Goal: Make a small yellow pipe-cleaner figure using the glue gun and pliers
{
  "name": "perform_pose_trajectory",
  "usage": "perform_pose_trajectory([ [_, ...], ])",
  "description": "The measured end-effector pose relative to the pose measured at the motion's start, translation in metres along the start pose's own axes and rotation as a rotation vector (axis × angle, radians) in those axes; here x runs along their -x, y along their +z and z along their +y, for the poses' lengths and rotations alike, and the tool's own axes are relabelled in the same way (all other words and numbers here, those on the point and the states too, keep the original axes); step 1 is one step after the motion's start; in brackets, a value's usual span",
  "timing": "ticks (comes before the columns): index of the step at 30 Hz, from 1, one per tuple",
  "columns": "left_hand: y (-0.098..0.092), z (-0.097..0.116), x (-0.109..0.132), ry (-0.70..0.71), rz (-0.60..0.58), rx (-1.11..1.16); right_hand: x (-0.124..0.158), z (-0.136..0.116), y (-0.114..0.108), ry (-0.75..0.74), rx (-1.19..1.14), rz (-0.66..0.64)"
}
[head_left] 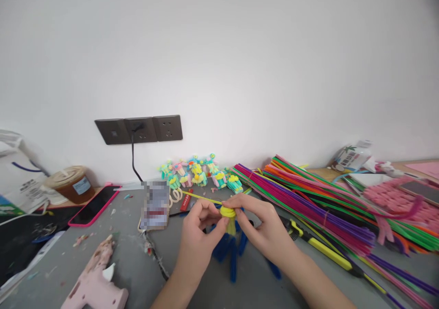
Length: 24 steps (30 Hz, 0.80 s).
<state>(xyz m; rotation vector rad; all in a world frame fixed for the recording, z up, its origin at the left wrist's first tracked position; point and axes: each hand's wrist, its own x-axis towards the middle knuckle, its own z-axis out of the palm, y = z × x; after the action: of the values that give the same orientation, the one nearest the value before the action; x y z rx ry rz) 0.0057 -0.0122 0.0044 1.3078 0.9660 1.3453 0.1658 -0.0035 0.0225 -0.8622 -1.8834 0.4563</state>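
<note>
Between my two hands is a coiled yellow pipe cleaner (228, 211), held above the grey mat. My left hand (200, 229) pinches its left side with thumb and fingers. From the right, my right hand (257, 215) grips the coil's upper right side with its fingertips. A straight yellow strand runs off from the coil to the left, behind my left fingers. Short blue pipe cleaner pieces (233, 261) lie on the mat below and behind my hands, partly covered by them.
Small pastel pipe cleaner figures (197, 172) line the wall. Bundled pipe cleaners (308, 213) and a black-and-yellow tool (329, 254) lie right. A pink glue gun (98, 284), a pink-cased phone (94, 206), a propped phone (155, 206) and a lidded drink cup (73, 185) are left.
</note>
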Motion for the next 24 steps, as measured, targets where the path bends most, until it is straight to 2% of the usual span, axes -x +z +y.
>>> perform_pose_trajectory([
  [24, 0.0014, 0.0001, -0.0006, -0.02, -0.033, 0.041, 0.0012, -0.0009, 0.0, -0.023, 0.001, 0.007],
])
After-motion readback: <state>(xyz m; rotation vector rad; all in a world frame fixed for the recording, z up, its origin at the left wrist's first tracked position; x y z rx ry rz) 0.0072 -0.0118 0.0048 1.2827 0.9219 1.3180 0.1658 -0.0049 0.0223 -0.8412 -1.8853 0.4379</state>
